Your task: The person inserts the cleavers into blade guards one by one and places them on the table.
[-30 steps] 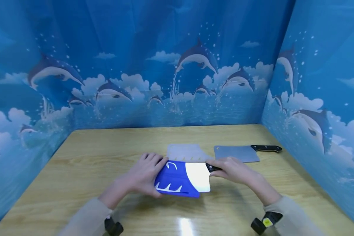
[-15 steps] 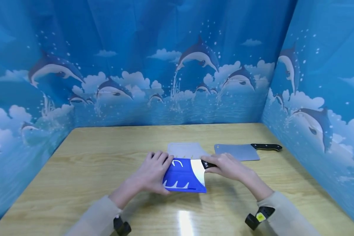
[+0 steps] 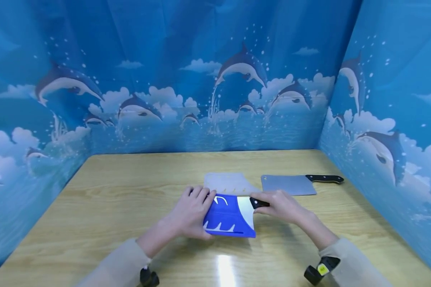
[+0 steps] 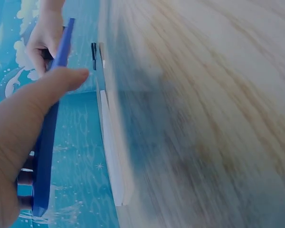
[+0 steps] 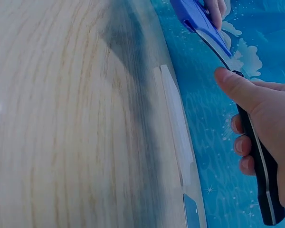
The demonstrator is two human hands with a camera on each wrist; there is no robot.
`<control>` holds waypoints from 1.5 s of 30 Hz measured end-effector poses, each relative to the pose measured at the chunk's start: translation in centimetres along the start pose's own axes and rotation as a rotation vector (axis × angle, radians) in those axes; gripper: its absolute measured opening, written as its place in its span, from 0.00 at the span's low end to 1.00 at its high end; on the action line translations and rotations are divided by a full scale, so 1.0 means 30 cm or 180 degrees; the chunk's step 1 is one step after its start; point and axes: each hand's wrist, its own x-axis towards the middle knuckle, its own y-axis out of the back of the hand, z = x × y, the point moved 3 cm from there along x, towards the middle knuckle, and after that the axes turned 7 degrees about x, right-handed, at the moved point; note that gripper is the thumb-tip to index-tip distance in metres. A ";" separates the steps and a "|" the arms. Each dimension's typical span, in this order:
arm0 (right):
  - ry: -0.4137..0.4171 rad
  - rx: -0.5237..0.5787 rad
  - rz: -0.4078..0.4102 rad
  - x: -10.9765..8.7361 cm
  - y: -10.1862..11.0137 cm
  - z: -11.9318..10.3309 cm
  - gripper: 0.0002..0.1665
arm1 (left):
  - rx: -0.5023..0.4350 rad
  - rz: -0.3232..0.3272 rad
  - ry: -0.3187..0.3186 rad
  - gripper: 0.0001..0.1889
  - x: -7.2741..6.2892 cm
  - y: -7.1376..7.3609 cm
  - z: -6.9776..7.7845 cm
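Note:
A blue blade cover (image 3: 224,217) with white markings encloses most of a cleaver's blade (image 3: 245,208). Only a strip of bright metal shows beside the handle. My left hand (image 3: 193,215) grips the cover's far-left end, thumb on the near side; in the left wrist view the cover (image 4: 47,147) stands edge-on between thumb and fingers. My right hand (image 3: 282,205) holds the cleaver's black handle (image 5: 262,175), fingers curled round it and thumb along its front near the blade. Cleaver and cover are held together above the table, tilted.
Behind the hands, a white blade cover (image 3: 227,182) lies flat on the wooden table (image 3: 129,179). To its right rests a second cleaver (image 3: 288,185) with a black handle pointing right. Blue dolphin-printed curtains (image 3: 186,79) line the back and sides.
The blue cover has slid rightward over the blade, so less bare metal shows than one second ago. In the last half second, both hands have shifted slightly right with the cleaver.

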 end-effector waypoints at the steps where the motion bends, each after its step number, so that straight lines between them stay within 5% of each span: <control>1: 0.0002 0.0000 0.0007 -0.001 0.000 0.000 0.26 | 0.0007 -0.0003 0.0007 0.59 0.000 -0.001 0.001; 13: -0.0150 0.0080 -0.0113 -0.066 -0.003 0.054 0.24 | -0.0175 -0.0294 -0.0184 0.61 -0.004 -0.020 0.000; 21: -0.0734 0.0342 -0.0374 -0.122 0.020 0.098 0.23 | -0.0343 -0.0452 -0.0343 0.58 0.042 -0.022 0.031; 27: -0.1194 0.0443 -0.0259 -0.167 0.045 0.163 0.22 | -0.0393 -0.0399 -0.0327 0.58 0.093 -0.045 0.058; 35: -0.1287 0.0759 -0.0127 -0.228 0.085 0.229 0.18 | -0.0328 -0.0488 -0.0284 0.58 0.151 -0.074 0.100; 45: -0.1354 0.0900 -0.0292 -0.273 0.056 0.283 0.15 | -0.0213 -0.0931 -0.0343 0.59 0.202 -0.112 0.157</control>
